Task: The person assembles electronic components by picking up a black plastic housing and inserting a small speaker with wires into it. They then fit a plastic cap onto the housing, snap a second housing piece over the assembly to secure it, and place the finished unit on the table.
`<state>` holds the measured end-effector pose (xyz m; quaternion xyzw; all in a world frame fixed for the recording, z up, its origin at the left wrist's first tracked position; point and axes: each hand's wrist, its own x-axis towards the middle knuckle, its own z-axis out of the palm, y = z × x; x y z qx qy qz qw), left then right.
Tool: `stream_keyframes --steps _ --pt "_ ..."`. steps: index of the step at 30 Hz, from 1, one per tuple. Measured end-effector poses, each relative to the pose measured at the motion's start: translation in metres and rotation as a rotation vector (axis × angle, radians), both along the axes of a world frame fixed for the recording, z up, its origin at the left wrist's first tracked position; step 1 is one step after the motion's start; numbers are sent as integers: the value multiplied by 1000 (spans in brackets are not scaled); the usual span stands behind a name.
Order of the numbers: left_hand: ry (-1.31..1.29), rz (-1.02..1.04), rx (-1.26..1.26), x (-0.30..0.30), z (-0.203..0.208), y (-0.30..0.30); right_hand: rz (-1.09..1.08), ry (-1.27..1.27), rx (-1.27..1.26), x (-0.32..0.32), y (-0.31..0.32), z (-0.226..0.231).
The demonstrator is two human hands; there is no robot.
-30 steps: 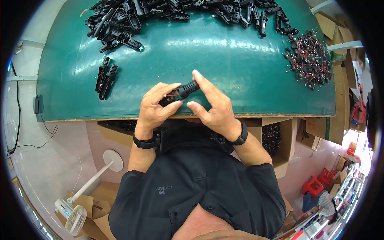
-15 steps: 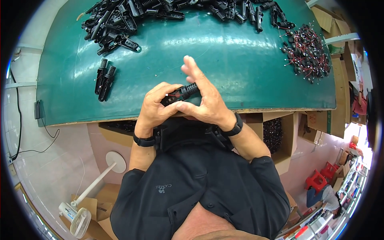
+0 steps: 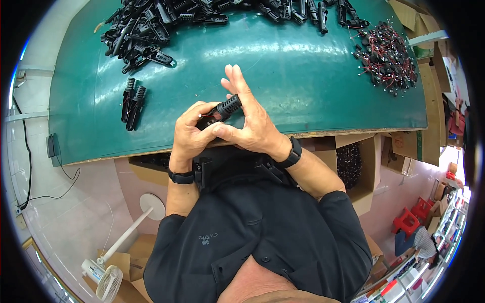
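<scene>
**One black ribbed part (image 3: 230, 107) in the left hand (image 3: 191, 134), right hand (image 3: 260, 123) spread beside it**

Holds the one black ribbed part between thumb and bent fingers of the left hand, closed around its lower end, above the near edge of one green table (image 3: 293, 86). Tilts its ribbed end up and rightward to the right palm (cannot tell whether pressed there). Opens the right hand wide, fingers long, thumb reaching back close to the left thumb, closed around nothing. Shows one red wire (image 3: 208, 116) and one small white connector (image 3: 200, 115) at the part's left side. Wears two black wristbands (image 3: 290, 152), one per wrist. Includes, on the table to the left, two more black parts (image 3: 135, 108) side by side; farther off, one big pile of black parts (image 3: 146, 35), too tangled to count; to the right, one heap of small round parts with red wires (image 3: 386, 60), likewise uncountable. Includes, below, one white fan (image 3: 108, 283) and two red stools (image 3: 406, 220).
</scene>
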<state>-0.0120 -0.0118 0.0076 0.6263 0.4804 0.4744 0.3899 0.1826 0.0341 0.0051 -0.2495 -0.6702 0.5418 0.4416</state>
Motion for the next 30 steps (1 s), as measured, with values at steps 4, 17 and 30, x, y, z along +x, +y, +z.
stream_keyframes --steps 4,17,30 --pt "18 -23 -34 0 4 -1 31 38 -73 3 -5 -6" --pt "-153 -46 -134 1 -4 0 -15 16 47 12 -5 -4" --pt "544 362 -31 -48 54 -22 -155 -265 45 18 -9 23"
